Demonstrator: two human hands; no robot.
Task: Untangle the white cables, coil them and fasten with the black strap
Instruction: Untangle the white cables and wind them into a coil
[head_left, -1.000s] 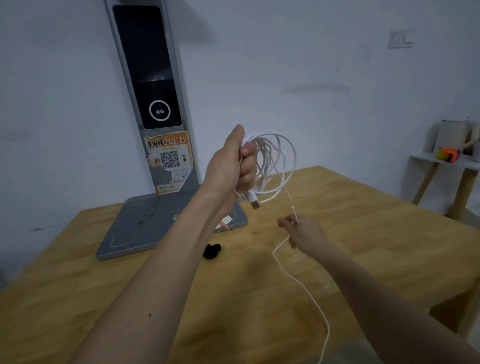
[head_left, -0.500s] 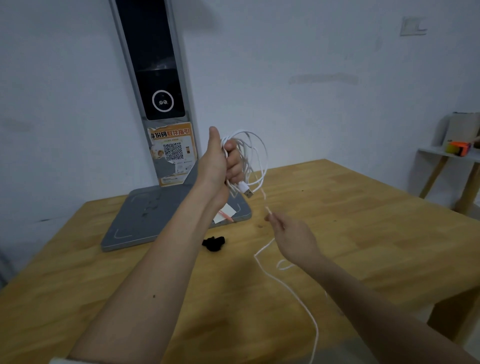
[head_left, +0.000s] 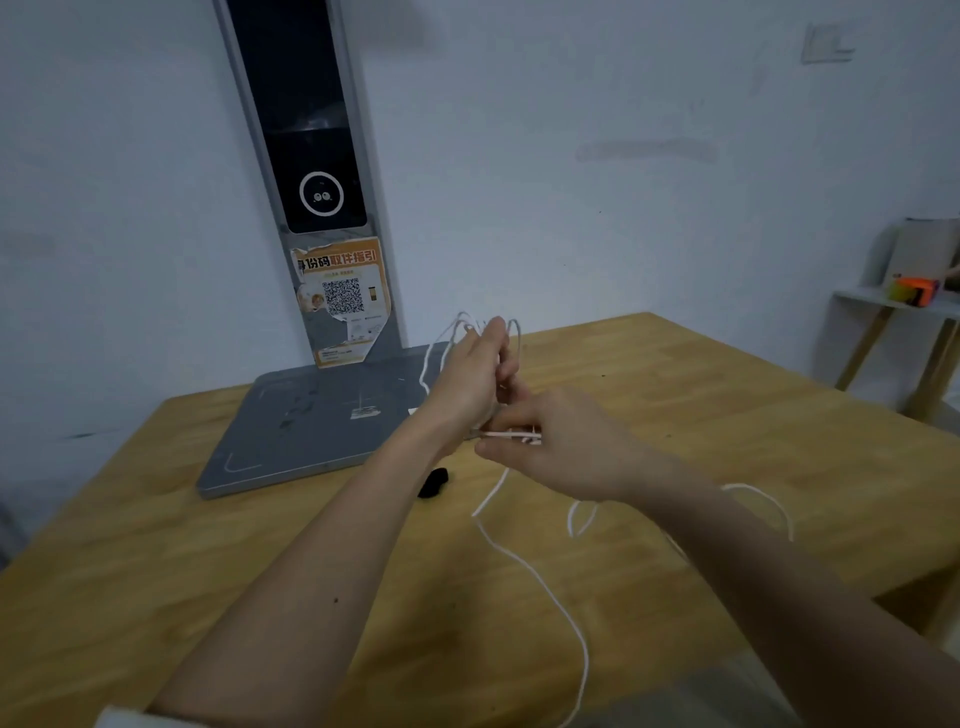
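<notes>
Left hand (head_left: 470, 371) drops lower than half second ago, fingers curled on white cables (head_left: 457, 332) coil. Right hand (head_left: 558, 441) now meets it, pinching loose strand: another loop added. Black strap (head_left: 434, 482) untouched on counter (head_left: 675, 415), mid-surface.

Both my forearms are bare right up to my left hand (head_left: 470, 379) and right hand (head_left: 563, 447). A white sleeve edge (head_left: 122, 719) shows on my left arm; no rings or watch visible.
</notes>
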